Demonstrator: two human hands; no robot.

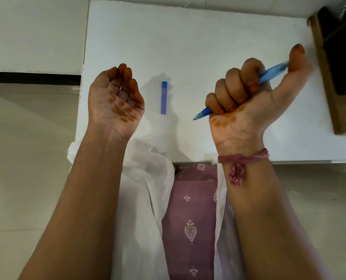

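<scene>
My right hand (249,98) is raised palm-up above the white table (188,43), its fingers curled round a blue pen (204,113) whose tip points left and down; the thumb sticks out. The pen's rear end (277,70) shows between thumb and index finger. A blue pen cap (163,97) lies flat on the table between my hands. My left hand (115,98) is held palm-up over the table's left edge, fingers loosely curled, holding nothing.
A brown wooden piece with a dark object and cables (338,57) stands at the table's right side. The table's left edge (83,73) drops off to a pale floor. A pink thread band (242,158) circles my right wrist.
</scene>
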